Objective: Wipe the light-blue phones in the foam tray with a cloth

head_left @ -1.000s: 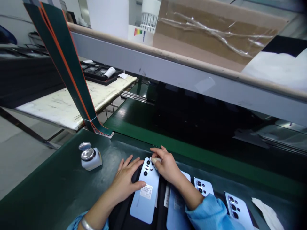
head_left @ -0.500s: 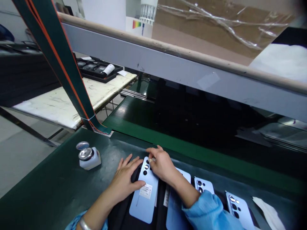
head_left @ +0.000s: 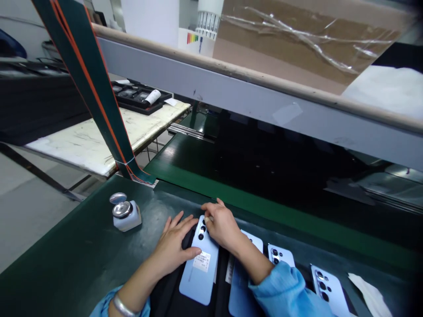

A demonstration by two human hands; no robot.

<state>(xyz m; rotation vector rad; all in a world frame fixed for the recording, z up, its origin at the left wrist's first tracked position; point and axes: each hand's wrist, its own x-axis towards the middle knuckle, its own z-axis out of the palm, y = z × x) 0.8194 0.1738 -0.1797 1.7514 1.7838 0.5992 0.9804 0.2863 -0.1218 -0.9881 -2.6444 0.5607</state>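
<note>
A light blue smartphone (head_left: 198,281) lies back up, with a white label and round camera lenses near its top. My left hand (head_left: 175,246) has its fingers spread beside the phone's left edge; its thumb rests on the back near the label. Over the top right corner, my right hand (head_left: 223,224) pinches a small whitish wipe (head_left: 207,219) against the camera area, mostly hidden by the fingers. Partly under my right forearm is a second blue phone (head_left: 241,281). Two more blue phones (head_left: 280,254) (head_left: 330,288) lie further right.
A pump bottle (head_left: 127,215) with its lid raised stands on the green mat (head_left: 82,255) at left. A crumpled white cloth (head_left: 368,293) lies at far right. Beyond runs a green belt (head_left: 264,204), below a grey shelf beam (head_left: 231,81) bearing a cardboard box (head_left: 297,48).
The view has shifted slightly, so the background and bottle sit a little further right. My right fingertips still work at the camera lenses; both hands are nearly in place.
</note>
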